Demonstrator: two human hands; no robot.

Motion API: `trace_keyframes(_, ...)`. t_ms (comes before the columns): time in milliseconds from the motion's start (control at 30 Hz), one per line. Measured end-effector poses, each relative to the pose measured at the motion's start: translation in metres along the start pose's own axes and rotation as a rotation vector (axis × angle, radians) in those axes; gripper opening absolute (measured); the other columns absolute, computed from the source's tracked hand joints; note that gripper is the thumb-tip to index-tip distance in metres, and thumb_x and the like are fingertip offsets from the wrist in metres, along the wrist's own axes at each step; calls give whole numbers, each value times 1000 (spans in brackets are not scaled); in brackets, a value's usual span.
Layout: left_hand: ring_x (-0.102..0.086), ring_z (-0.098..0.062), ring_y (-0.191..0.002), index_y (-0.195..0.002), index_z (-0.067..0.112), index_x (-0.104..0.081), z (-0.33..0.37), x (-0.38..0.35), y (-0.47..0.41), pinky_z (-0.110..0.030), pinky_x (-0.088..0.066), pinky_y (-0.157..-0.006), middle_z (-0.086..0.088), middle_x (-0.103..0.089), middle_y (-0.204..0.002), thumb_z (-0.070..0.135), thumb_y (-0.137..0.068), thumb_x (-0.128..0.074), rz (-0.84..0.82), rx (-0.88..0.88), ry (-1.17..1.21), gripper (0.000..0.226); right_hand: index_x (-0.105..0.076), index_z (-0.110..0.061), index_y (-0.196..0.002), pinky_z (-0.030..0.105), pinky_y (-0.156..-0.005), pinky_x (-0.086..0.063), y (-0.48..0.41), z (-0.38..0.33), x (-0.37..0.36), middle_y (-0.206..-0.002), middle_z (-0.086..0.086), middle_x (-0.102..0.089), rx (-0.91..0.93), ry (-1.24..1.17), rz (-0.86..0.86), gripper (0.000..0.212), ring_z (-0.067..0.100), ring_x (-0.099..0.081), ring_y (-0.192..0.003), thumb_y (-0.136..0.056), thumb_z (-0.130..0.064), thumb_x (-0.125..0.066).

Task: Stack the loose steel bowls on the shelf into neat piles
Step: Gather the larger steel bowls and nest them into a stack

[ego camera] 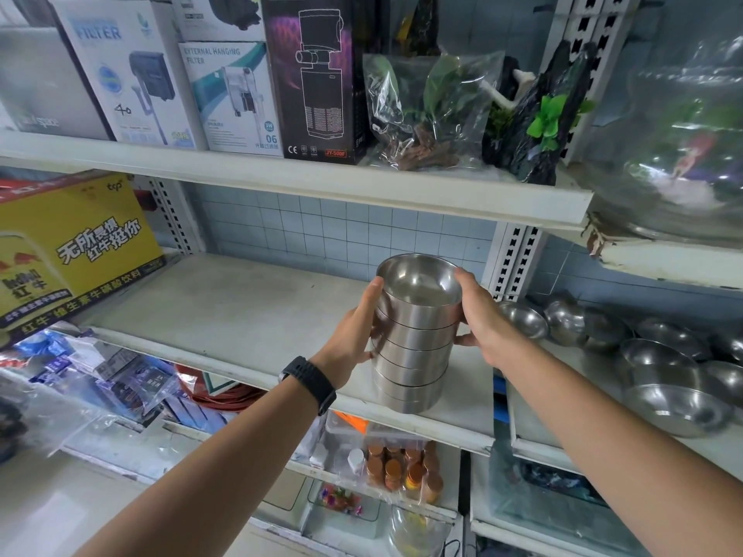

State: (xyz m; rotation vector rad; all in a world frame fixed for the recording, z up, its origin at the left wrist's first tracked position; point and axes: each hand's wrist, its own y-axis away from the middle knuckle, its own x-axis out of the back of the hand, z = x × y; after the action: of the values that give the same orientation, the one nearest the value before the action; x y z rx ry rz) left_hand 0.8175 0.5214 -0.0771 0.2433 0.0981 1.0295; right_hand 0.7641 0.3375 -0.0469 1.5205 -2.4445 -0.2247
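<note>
A tall pile of several nested steel bowls [416,335] stands near the front edge of the white shelf [225,315]. My left hand [354,335] grips its left side, fingers curled round the pile, with a black watch on that wrist. My right hand [482,319] holds the right side, thumb at the top bowl's rim. More loose steel bowls [663,367] lie jumbled on the neighbouring shelf to the right, some upright, some tipped.
A yellow drinks carton [76,243] stands at the shelf's left end. The shelf above [305,182] carries filter boxes and bagged aquarium plants. A perforated upright [514,259] divides the two shelf bays. Bags, jars and packets fill the shelf below.
</note>
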Motion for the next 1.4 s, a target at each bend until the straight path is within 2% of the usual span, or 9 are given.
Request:
trace_keyframes(167,-53,-17,-101,-101,31,-64,-3,-1,-4,-51,-46,-103,0,-57,-106,93,-70,-38,18,-7,-1,74,-65,-34,-105,48,-92,-55,-2,1,2,-87,-2,-61,5,13,8,40,19,-60,-99,-100,-58,-33)
trace_keyframes(267,-55,-18,-101,-107,27,-65,-3,0,-4,-51,-46,-102,-1,-58,-106,93,-71,-39,13,12,8,79,-63,-36,-120,50,-94,-55,-3,2,4,-109,1,-67,-11,14,-9,45,19,-60,-111,-97,-64,-35)
trace_keyframes(367,-57,-19,-116,-113,33,-64,1,1,-2,-56,-46,-103,0,-59,-121,92,-68,-43,4,45,23,77,-58,-39,-132,51,-96,-53,0,4,6,-126,-3,-66,-24,5,-44,64,18,-59,-119,-87,-80,-39)
trace_keyframes(567,-53,-25,-127,-119,38,-63,4,1,-1,-61,-41,-105,-11,-60,-136,97,-61,-46,-55,59,-3,84,-71,-27,-113,50,-99,-52,6,15,14,-113,4,-74,-82,-123,-53,81,25,-67,-110,-75,-93,-43)
trace_keyframes(700,-56,-24,-112,-128,24,-63,2,0,-5,-52,-46,-101,-8,-59,-110,96,-63,-49,-47,52,-3,97,-67,-26,-126,49,-95,-55,9,17,11,-118,5,-73,-122,-163,-80,88,28,-67,-111,-75,-93,-41)
trace_keyframes(867,-55,-29,-124,-110,34,-61,2,1,-2,-45,-48,-91,-5,-55,-117,94,-61,-49,-57,59,36,79,-63,-25,-132,52,-101,-52,13,11,8,-124,7,-69,-126,-122,-103,91,28,-64,-114,-77,-93,-37)
trace_keyframes(1000,-52,-20,-109,-112,31,-62,-2,2,-4,-50,-47,-100,-5,-55,-113,91,-61,-51,-68,53,82,80,-63,-29,-129,51,-102,-51,15,7,8,-124,3,-68,-111,-84,-96,86,24,-63,-115,-78,-92,-35)
trace_keyframes(1267,-53,-20,-108,-130,22,-61,-6,6,-6,-50,-46,-102,-6,-56,-113,89,-65,-51,-66,54,82,93,-63,-31,-125,51,-103,-50,15,9,6,-123,2,-68,-105,-56,-102,84,24,-62,-116,-75,-93,-37)
trace_keyframes(1400,-47,-20,-96,-113,20,-62,-6,5,-6,-39,-46,-94,-7,-52,-99,83,-66,-50,-55,54,97,80,-62,-36,-122,50,-104,-49,15,9,5,-124,-1,-68,-106,-52,-110,81,22,-61,-118,-72,-95,-39)
